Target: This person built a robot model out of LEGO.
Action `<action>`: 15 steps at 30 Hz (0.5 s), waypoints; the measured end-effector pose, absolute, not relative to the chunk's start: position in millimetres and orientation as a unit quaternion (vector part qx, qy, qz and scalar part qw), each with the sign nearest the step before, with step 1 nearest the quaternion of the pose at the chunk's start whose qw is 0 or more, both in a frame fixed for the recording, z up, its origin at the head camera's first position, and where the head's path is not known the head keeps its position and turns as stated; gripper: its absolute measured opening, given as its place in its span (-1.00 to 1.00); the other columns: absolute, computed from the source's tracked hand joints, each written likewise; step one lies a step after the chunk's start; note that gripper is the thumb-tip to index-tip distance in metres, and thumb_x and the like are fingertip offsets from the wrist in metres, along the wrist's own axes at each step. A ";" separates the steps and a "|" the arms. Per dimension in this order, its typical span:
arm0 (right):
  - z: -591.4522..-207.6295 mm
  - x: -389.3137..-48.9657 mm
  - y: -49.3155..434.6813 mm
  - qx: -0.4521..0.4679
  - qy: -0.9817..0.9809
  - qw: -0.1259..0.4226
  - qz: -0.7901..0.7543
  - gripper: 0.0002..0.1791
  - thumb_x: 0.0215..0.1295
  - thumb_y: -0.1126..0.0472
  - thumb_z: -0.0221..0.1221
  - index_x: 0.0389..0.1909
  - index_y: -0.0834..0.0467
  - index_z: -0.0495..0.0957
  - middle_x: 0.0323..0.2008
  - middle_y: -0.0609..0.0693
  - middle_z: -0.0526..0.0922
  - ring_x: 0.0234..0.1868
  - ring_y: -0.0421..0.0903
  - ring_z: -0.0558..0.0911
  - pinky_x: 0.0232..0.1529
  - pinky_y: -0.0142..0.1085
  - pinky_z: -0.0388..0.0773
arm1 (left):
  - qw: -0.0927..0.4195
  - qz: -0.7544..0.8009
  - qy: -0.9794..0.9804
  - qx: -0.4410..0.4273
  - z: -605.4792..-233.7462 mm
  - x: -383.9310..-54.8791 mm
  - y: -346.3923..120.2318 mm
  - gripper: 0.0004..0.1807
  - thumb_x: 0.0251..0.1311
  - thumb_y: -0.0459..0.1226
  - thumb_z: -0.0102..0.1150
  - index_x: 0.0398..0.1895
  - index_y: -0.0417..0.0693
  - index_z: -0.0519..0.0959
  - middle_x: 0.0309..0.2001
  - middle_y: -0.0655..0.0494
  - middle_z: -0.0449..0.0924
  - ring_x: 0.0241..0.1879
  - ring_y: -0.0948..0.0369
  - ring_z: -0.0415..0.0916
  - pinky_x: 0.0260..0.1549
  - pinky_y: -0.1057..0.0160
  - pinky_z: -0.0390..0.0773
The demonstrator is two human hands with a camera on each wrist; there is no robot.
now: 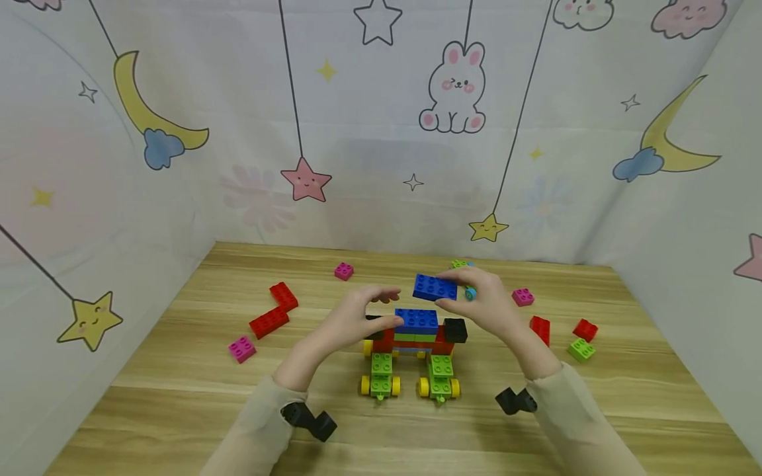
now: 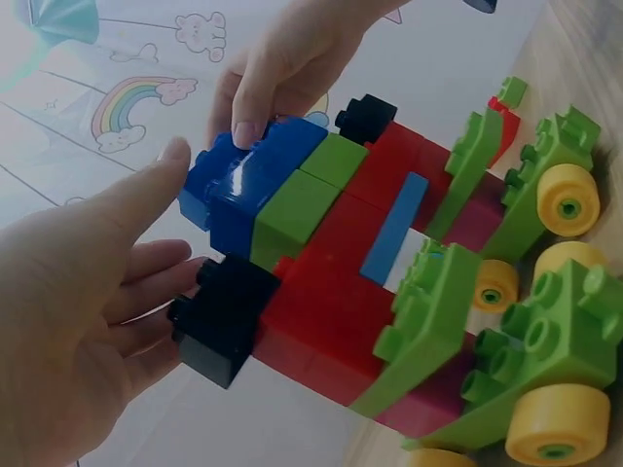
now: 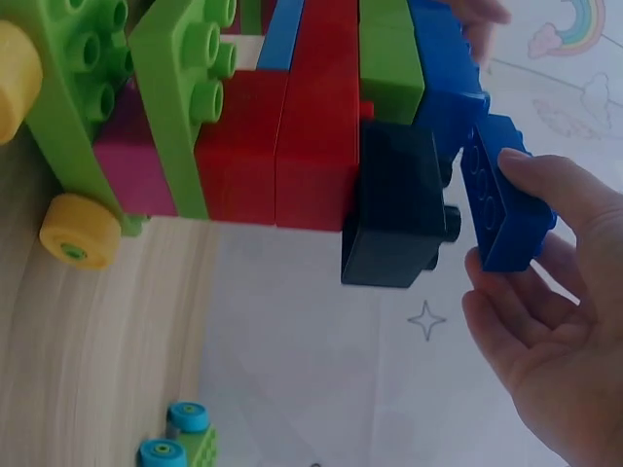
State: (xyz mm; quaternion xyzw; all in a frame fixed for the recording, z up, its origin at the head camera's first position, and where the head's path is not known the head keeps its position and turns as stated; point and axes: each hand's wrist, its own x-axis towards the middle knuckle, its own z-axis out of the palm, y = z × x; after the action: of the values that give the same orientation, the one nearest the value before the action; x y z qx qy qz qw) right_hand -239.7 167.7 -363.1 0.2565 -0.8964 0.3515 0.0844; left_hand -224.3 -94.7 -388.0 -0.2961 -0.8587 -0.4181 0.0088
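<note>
A white backdrop point(image 1: 381, 218) printed with stars, moons and a rabbit stood behind a wood-grained tabletop point(image 1: 178, 410), clock directions here being those of the head view, with 12 at the far side. Near the middle stood a toy vehicle of stacked red, green and black blocks, its green wheeled bases point(image 1: 381, 365) pointing toward 6 o'clock. On its top sat the lower blue block point(image 1: 416, 322), its long axis running from 9 to 3 o'clock. The right hand point(image 1: 485, 297) pinched the upper blue block point(image 1: 435, 288) between thumb and fingers at its 3 o'clock end. That held piece hung just above the lower one and toward its 1 o'clock, seen apart from it in the head view, its long axis also nearly 9 to 3 but slightly tilted. The left hand point(image 1: 360, 316) gripped nothing: its fingers were loosely spread on the 9 o'clock side, the thumb beside the lower block's near end, though whether it touched could not be told. Of the two hands, the right was the one on the held block, the left facing its free end. Loose red blocks point(image 1: 269, 322) lay well apart at 9 o'clock, and a loose green block point(image 1: 581, 350) toward 3.
</note>
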 end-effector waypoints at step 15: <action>-371.5 -231.4 152.8 0.331 -0.858 0.086 0.382 -0.58 0.13 0.24 0.40 0.03 0.23 0.63 -0.03 0.12 0.69 -0.02 0.06 0.66 0.04 0.03 0.60 | 0.040 -0.413 -0.858 -0.302 -371.8 -220.6 -90.6 -0.47 0.26 -0.18 0.27 0.26 -0.19 0.47 0.14 -0.06 0.59 0.09 0.04 0.54 0.14 0.02 0.52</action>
State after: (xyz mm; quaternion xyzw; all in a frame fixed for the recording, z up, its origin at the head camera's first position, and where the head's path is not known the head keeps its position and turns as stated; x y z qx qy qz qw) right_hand -231.4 152.8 -371.5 0.3309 -0.8584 0.3822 0.0865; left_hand -220.6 -90.6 -371.8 -0.3024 -0.8583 -0.4125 0.0405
